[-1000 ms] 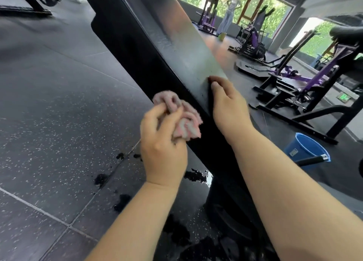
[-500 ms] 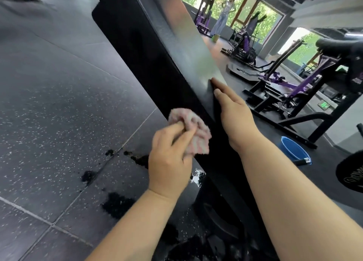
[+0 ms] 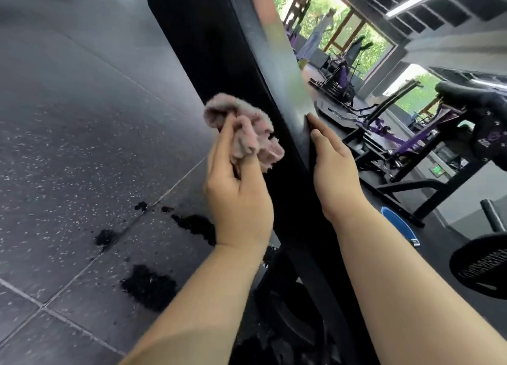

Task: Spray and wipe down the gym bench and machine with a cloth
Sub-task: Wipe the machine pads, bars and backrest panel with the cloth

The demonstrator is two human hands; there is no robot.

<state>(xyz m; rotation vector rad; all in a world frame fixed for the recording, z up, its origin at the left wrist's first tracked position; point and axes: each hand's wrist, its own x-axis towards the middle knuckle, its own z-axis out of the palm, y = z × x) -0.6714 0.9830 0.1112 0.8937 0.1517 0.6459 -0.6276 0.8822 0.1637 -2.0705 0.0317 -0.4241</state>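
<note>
A long black padded gym bench runs tilted from the top middle down to the bottom of the view. My left hand grips a crumpled pink cloth and holds it against the bench's dark left side. On the bench's right edge rests my right hand, fingers straight and pointing up along the shiny top face. No spray bottle shows in this view.
Dark wet patches lie on the speckled rubber floor at lower left. A blue bucket stands on the floor to the right. Purple and black gym machines and a weight plate fill the right side. A person stands far off by the windows.
My left hand has carried the cloth up along the bench's side. My right hand stays on the bench's right edge. The view has swung, so the bench looks steeper.
</note>
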